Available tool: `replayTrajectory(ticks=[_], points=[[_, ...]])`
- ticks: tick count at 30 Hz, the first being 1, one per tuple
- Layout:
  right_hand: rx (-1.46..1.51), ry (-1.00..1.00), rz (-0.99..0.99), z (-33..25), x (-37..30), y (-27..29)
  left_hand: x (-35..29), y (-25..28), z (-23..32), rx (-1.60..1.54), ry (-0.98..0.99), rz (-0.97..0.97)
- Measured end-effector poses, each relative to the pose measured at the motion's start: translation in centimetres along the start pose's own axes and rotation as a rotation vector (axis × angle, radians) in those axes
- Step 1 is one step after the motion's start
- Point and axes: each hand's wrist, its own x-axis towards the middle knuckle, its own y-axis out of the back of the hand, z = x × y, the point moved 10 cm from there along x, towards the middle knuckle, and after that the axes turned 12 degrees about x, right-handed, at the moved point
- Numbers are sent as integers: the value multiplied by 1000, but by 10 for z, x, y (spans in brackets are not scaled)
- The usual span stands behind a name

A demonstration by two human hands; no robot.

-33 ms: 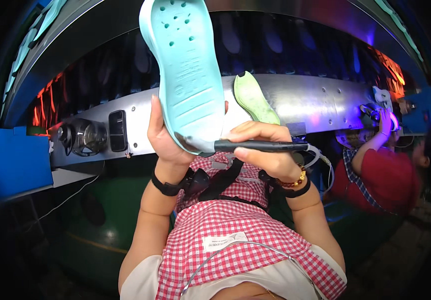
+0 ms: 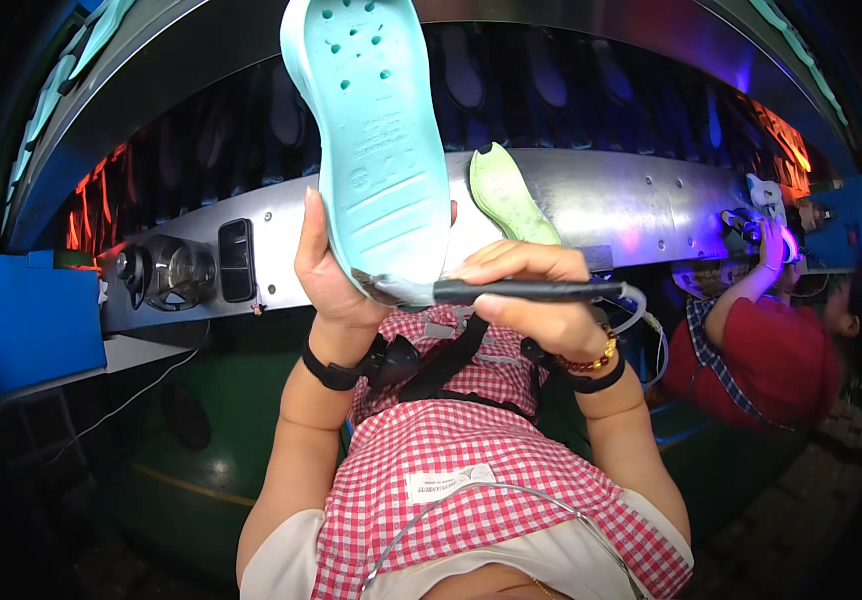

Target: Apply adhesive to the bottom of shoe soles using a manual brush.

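A light-blue shoe sole [image 2: 383,150] with round holes at its far end and ridges across the middle is held up, heel toward me. My left hand [image 2: 339,290] is closed around the heel end from below, thumb along the left edge. In my right hand [image 2: 549,295], pinched between thumb and fingers, is a black-handled brush [image 2: 521,291] with a pale tube at its rear. Its head lies against the sole's heel; the bristles are hard to make out. Behind my right hand, a light-green sole [image 2: 511,197] rests on the metal table [image 2: 611,200].
On the table's left stand a glass pot [image 2: 176,272] and a dark phone-like slab [image 2: 236,262]. Beyond the table runs a dark conveyor [image 2: 351,110] bearing soles, under a metal hood with orange glow at both ends. A co-worker in red [image 2: 766,350] works at the right.
My right hand and the brush have shifted very slightly to the right along the heel. The left hand and the blue sole stay nearly in place.
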Motion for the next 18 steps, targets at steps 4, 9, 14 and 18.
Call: replayTrajectory(ticks=[4, 9, 14, 18], points=[[-40, -110, 47, 2, 8, 6, 2, 5, 5, 62, -15, 52], [-73, -121, 16, -3, 12, 8, 5, 6, 13, 148, -54, 34], [33, -69, -147, -8, 18, -6, 4, 3, 13, 173, -10, -9], [-322, -3, -274, -19, 25, -11, 4, 7, 15, 250, 12, -23]])
